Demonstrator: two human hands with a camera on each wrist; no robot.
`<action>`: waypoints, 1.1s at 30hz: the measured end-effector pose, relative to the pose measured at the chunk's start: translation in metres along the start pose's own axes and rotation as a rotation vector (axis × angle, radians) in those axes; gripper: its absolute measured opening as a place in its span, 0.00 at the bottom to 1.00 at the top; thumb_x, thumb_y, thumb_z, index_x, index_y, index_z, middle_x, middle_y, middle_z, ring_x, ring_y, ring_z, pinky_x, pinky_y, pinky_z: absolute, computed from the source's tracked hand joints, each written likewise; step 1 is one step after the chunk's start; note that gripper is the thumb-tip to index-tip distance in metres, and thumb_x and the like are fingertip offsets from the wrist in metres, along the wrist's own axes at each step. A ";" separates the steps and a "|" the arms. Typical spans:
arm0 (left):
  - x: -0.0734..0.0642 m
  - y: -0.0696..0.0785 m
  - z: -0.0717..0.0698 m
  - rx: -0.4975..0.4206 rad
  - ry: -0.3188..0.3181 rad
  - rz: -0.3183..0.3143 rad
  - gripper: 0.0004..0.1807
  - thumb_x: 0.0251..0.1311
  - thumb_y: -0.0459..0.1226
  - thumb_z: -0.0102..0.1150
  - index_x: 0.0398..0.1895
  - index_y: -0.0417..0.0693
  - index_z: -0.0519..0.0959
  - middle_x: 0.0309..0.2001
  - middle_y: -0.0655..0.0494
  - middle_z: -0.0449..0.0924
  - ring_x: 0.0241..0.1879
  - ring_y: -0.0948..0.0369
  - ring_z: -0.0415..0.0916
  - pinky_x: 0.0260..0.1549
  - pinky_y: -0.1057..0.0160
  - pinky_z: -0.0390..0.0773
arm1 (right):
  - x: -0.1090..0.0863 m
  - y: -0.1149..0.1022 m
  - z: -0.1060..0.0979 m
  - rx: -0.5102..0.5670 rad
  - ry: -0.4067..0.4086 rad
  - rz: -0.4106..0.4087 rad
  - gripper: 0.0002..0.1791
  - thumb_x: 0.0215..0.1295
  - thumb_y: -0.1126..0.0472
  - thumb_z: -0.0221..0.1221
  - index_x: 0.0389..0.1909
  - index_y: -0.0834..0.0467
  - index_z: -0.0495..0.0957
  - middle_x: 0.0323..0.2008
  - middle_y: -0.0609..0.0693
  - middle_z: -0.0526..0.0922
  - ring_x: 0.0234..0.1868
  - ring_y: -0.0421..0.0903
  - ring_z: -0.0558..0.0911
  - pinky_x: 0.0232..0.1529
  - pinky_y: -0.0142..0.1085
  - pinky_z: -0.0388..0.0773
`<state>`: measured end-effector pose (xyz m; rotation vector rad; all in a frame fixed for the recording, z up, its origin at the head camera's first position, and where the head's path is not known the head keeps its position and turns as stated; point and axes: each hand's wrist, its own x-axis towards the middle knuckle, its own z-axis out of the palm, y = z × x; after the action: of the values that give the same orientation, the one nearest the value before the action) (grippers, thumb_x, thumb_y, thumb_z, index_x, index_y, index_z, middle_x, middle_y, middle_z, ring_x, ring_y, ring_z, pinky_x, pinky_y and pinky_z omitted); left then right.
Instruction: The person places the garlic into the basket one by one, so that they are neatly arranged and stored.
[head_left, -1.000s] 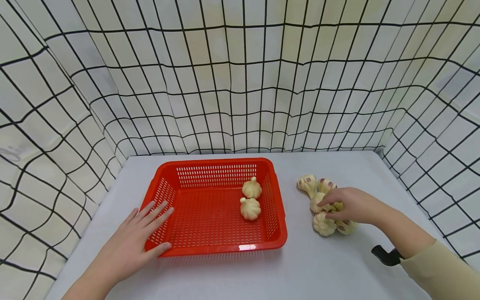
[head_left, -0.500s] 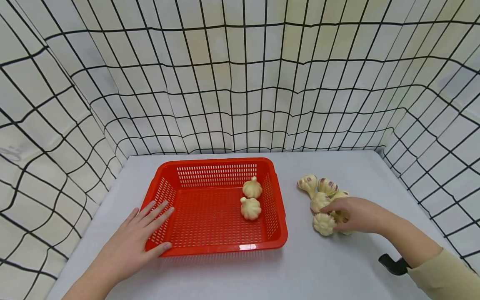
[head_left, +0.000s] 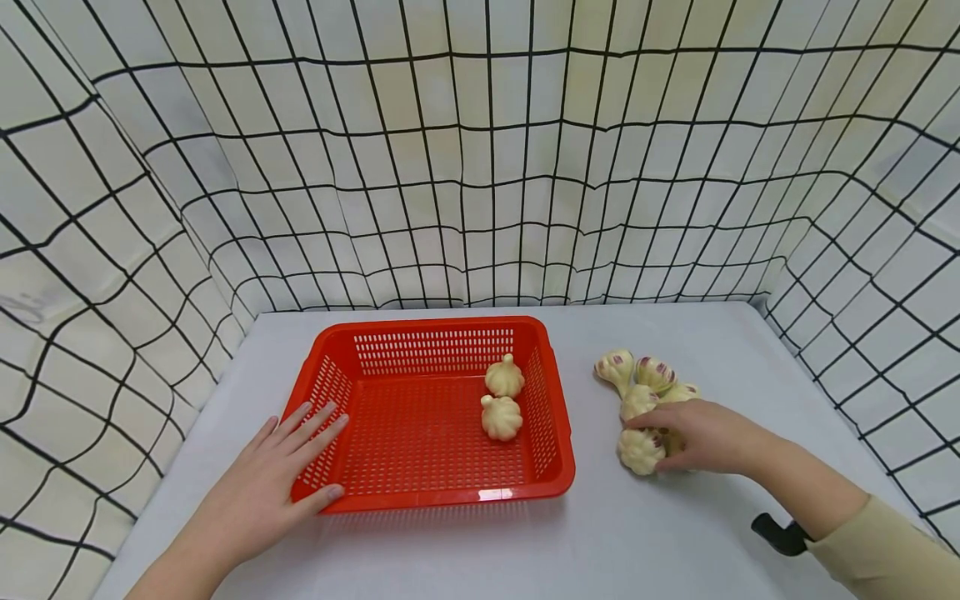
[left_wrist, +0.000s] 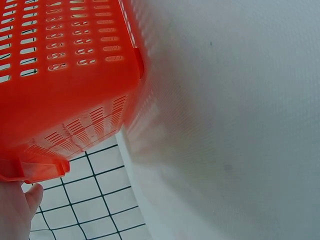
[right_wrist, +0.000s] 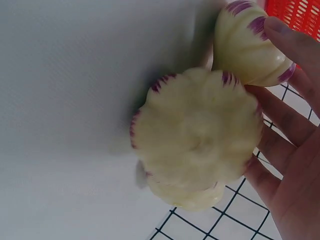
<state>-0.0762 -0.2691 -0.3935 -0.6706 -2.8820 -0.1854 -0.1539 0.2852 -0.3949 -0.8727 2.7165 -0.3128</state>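
My left hand (head_left: 258,492) lies with spread, straight fingers over the left rim of a red plastic basket (head_left: 442,500). Inside it, two pale garlic bulbs (head_left: 501,417) sit along the right side. To the basket's right, my right hand (head_left: 712,435) reaches into a cluster of garlic bulbs (head_left: 639,402) and pinches the front-left garlic bulb (head_left: 642,452). The right wrist view shows the thumb pressed on this purple-streaked bulb (right_wrist: 247,47), fingers behind it. Another garlic bulb (right_wrist: 197,130) fills the middle of that view, beside the fingers. My right hand hides part of the cluster.
A white tabletop (head_left: 450,554) carries everything. Black netting (head_left: 487,167) over white sheets rises at the back and both sides. A black strap piece (head_left: 780,533) sticks out by the right sleeve. The left wrist view shows the basket's slotted wall (left_wrist: 75,100).
My right hand has shifted about the cluster and now pinches the front-left garlic bulb, which has moved slightly left and toward me. The left hand and basket stay still.
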 end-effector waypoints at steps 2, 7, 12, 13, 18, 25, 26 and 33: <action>0.000 -0.001 0.001 0.003 0.005 0.002 0.43 0.59 0.62 0.60 0.75 0.54 0.64 0.75 0.51 0.60 0.73 0.44 0.53 0.72 0.63 0.23 | 0.000 -0.003 0.000 0.010 -0.003 -0.003 0.31 0.51 0.50 0.75 0.59 0.41 0.80 0.50 0.35 0.82 0.46 0.38 0.77 0.49 0.45 0.80; 0.000 -0.001 0.001 0.009 0.004 0.002 0.44 0.59 0.62 0.60 0.75 0.55 0.63 0.75 0.51 0.60 0.73 0.44 0.53 0.72 0.64 0.22 | 0.001 -0.008 0.000 0.013 -0.007 -0.009 0.31 0.51 0.48 0.75 0.58 0.41 0.80 0.50 0.35 0.82 0.48 0.40 0.78 0.52 0.47 0.80; 0.000 -0.001 0.001 0.002 0.008 0.009 0.44 0.59 0.62 0.60 0.76 0.55 0.63 0.75 0.51 0.60 0.73 0.43 0.53 0.72 0.63 0.23 | 0.002 -0.011 0.002 0.005 -0.013 -0.022 0.32 0.51 0.45 0.74 0.59 0.41 0.79 0.51 0.35 0.81 0.49 0.40 0.78 0.52 0.46 0.79; 0.000 -0.001 0.001 0.004 0.010 0.010 0.44 0.59 0.62 0.60 0.75 0.55 0.63 0.75 0.51 0.59 0.73 0.43 0.53 0.72 0.63 0.23 | 0.002 -0.012 0.003 0.002 -0.014 -0.022 0.32 0.51 0.44 0.74 0.59 0.41 0.79 0.51 0.35 0.81 0.49 0.39 0.78 0.52 0.45 0.80; 0.000 -0.002 0.002 0.010 0.009 0.008 0.44 0.59 0.62 0.60 0.75 0.55 0.63 0.75 0.51 0.60 0.73 0.43 0.53 0.72 0.64 0.22 | 0.005 -0.015 0.008 -0.027 -0.013 -0.025 0.31 0.53 0.42 0.72 0.60 0.40 0.79 0.48 0.34 0.79 0.45 0.35 0.75 0.45 0.36 0.80; 0.000 -0.002 0.002 0.012 -0.001 -0.002 0.44 0.59 0.62 0.61 0.74 0.54 0.64 0.74 0.50 0.60 0.73 0.44 0.53 0.71 0.66 0.21 | 0.014 -0.021 0.013 -0.108 0.028 -0.114 0.29 0.54 0.41 0.70 0.59 0.41 0.80 0.43 0.34 0.76 0.40 0.33 0.72 0.39 0.31 0.77; 0.001 -0.002 0.002 0.011 -0.004 -0.004 0.44 0.59 0.62 0.60 0.74 0.54 0.64 0.74 0.50 0.60 0.73 0.43 0.53 0.70 0.66 0.21 | 0.016 -0.022 0.013 -0.124 0.032 -0.117 0.29 0.54 0.40 0.70 0.58 0.41 0.80 0.42 0.34 0.75 0.40 0.33 0.72 0.38 0.31 0.77; 0.001 -0.001 0.001 0.001 -0.031 -0.023 0.44 0.59 0.62 0.59 0.75 0.55 0.63 0.75 0.50 0.59 0.73 0.43 0.52 0.71 0.63 0.21 | 0.029 -0.033 0.010 -0.214 0.049 -0.137 0.29 0.50 0.43 0.72 0.54 0.46 0.83 0.40 0.38 0.77 0.41 0.37 0.75 0.41 0.35 0.78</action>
<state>-0.0776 -0.2697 -0.3948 -0.6459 -2.9205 -0.1778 -0.1554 0.2406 -0.4002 -1.1266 2.7780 -0.0710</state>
